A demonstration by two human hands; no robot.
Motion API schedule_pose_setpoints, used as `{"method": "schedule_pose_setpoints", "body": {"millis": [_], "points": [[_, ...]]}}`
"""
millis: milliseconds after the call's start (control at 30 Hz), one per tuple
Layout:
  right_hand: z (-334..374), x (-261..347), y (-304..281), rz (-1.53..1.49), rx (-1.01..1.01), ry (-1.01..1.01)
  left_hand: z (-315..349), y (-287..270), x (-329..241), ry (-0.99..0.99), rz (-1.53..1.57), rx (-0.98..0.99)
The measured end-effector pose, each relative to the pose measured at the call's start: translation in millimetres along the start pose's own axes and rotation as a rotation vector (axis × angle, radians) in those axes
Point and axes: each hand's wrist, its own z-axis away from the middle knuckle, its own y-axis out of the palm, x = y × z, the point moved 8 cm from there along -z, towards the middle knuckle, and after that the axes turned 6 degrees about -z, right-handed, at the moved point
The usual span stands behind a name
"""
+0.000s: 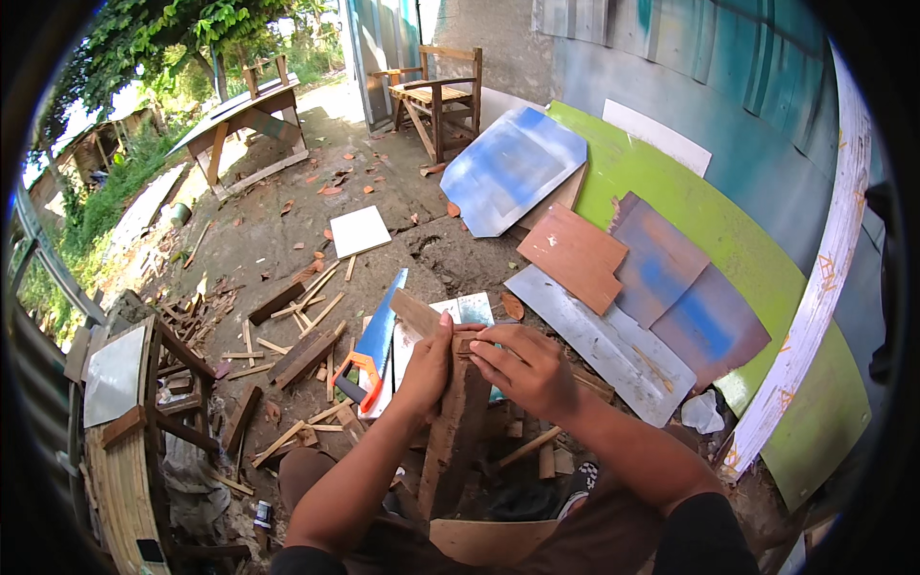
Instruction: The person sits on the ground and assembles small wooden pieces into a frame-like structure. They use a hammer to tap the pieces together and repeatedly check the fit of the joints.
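A rough brown wooden plank (458, 431) stands on end between my knees, its top at the middle of the view. My left hand (426, 369) grips its upper left edge, thumb up against the top. My right hand (525, 369) rests on the top right, with its fingers laid over the end of the plank. A second, smaller piece of wood (414, 312) juts out up-left from behind my left hand. Whether either hand holds a small tool is hidden.
A handsaw (376, 347) with blue blade and orange handle lies on the ground left of the plank. Wood scraps (305, 353) litter the dirt. Painted boards (613, 278) lean right, a wooden chair (436, 96) stands behind, and a wooden frame (144, 402) is at left.
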Motion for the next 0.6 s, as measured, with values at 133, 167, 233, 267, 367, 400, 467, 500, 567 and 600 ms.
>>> {"method": "schedule_pose_setpoints", "body": {"millis": [133, 167, 233, 267, 367, 400, 467, 500, 567, 600], "points": [[3, -3, 1, 0.054, 0.036, -0.029, -5, 1, 7, -0.012, -0.016, -0.001], [4, -4, 3, 0.073, 0.048, -0.032, -7, -1, 12, -0.057, -0.017, -0.028], [7, -9, 6, 0.109, 0.063, -0.023, -8, -2, 16, -0.074, -0.006, -0.069], [8, -10, 8, 0.121, 0.058, -0.026, -7, -2, 19, -0.101, 0.027, -0.083], [9, -14, 7, 0.119, 0.022, -0.017, -7, 2, 22, -0.14, 0.004, -0.042], [9, -15, 6, 0.112, 0.017, -0.006, -6, 4, 24, -0.161, 0.024, -0.02], [10, -22, -1, 0.121, -0.004, 0.044, 0, 18, 30, -0.203, 0.085, 0.134], [11, -26, -5, 0.125, -0.012, 0.068, 3, 25, 34, -0.228, 0.123, 0.206], [13, -37, -17, 0.164, -0.043, 0.118, 7, 29, 35, -0.112, -0.172, 0.237], [15, -45, -22, 0.182, -0.05, 0.157, 8, 31, 36, -0.065, -0.32, 0.247]]}}
